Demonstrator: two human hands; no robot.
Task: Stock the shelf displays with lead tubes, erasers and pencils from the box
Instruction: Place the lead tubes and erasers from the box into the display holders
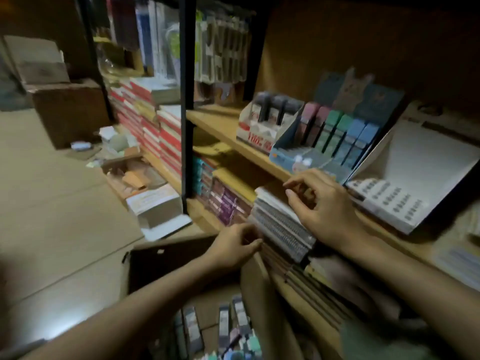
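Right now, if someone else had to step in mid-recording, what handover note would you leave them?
Left hand: fingers curled at the near end of a grey pack standing in the lower shelf row; grip unclear.
Right hand: on top of the same pack, fingers loosely bent.
Done: blue display holds pink, green and blue boxes; red-and-white display holds dark ones.
Left: white display looks mostly unfilled; cardboard box below still has stock.

- The cardboard box (145,258) is cut off by the bottom edge; its packets (223,326) are too blurred to identify.
- The left hand (233,245) has its fingertips curled, so what they pinch cannot be told.
- The right hand (319,203) covers part of the white display (280,224).
- Print on the red-and-white carton (257,141) is unreadable.
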